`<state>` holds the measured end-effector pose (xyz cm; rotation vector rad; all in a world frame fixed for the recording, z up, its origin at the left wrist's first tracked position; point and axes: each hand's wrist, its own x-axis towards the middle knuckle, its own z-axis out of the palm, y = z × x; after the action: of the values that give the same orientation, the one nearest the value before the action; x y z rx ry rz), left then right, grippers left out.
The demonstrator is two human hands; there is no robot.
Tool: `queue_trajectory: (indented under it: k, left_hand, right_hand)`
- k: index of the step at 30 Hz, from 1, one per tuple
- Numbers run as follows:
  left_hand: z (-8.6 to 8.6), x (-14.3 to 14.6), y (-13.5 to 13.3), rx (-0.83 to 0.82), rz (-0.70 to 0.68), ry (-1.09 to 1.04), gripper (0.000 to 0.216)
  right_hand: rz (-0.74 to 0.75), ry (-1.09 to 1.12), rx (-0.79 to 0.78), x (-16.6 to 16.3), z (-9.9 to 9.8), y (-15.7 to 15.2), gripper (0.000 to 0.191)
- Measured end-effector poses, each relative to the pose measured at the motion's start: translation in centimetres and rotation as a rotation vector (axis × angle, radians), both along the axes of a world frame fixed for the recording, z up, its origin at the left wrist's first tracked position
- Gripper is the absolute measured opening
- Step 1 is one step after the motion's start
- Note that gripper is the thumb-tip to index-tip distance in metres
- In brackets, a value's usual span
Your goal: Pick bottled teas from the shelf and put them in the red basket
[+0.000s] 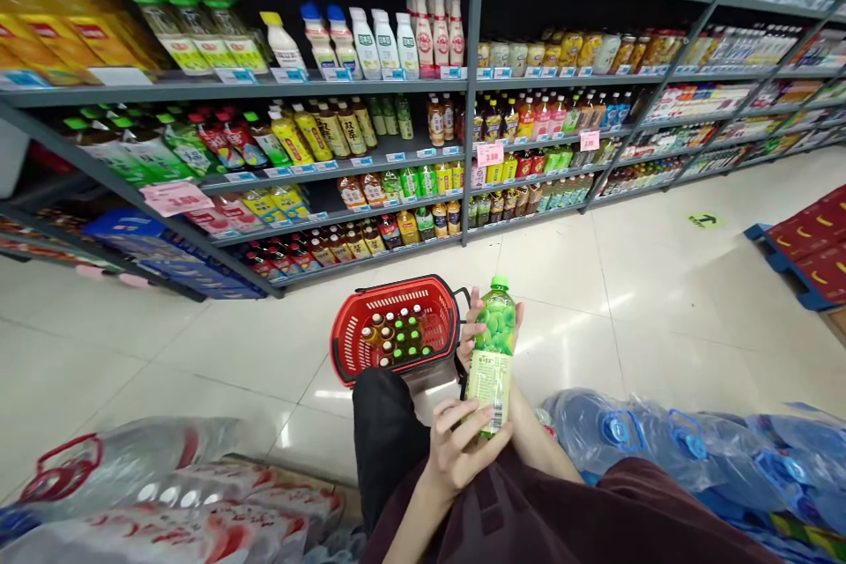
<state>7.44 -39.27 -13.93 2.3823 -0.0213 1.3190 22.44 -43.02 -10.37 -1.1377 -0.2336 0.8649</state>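
I hold a green-capped drink bottle (494, 354) with a green and cream label upright in front of me. My left hand (456, 449) wraps round its lower half from the left. My right hand (477, 328) grips its upper part from behind, fingers curled round the green label. Just beyond the bottle, a red shopping basket (353, 354) stands on the floor with several bottles standing in it. My knee in dark trousers (387, 423) is in front of the basket.
Long shelves (330, 88) full of bottled drinks run along the left and back. Wrapped packs of water bottles (165, 502) lie at lower left, large blue water jugs (661, 441) at lower right. Red crates on a blue pallet (812, 247) stand at right. Glossy tiled floor (627, 300) between.
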Motion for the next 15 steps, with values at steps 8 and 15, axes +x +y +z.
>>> queue_trajectory:
  k: [8, 15]
  left_hand:
    - [-1.1, 0.5, -0.2, -0.449, 0.372, -0.038, 0.04]
    - [-2.2, -0.7, -1.0, -0.967, 0.369, 0.093, 0.065]
  right_hand:
    - [-0.024, 0.393, 0.281, 0.6, 1.5, 2.1, 0.066]
    - [-0.014, 0.305, 0.282, -0.1, 0.0, 2.4, 0.061]
